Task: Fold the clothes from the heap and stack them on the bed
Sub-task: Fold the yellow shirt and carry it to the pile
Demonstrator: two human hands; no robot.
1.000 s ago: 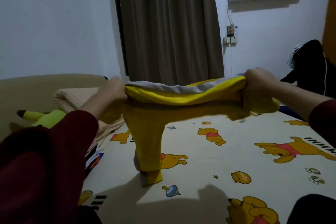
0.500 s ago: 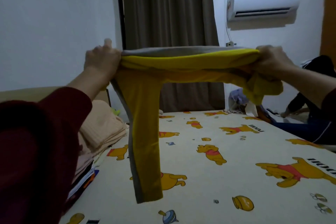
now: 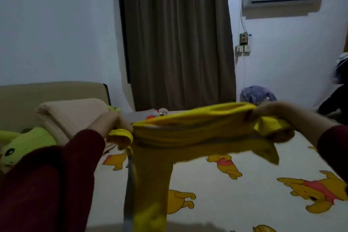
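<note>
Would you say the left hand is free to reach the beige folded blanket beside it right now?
Probably not yet: the left hand grips one end of the yellow garment. The beige folded blanket lies close with nothing between them.

No text, label or number is legible anywhere here.

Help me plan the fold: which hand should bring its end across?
Probably the right hand: its end of the yellow garment is short, while a long leg dangles below the left hand.
</note>
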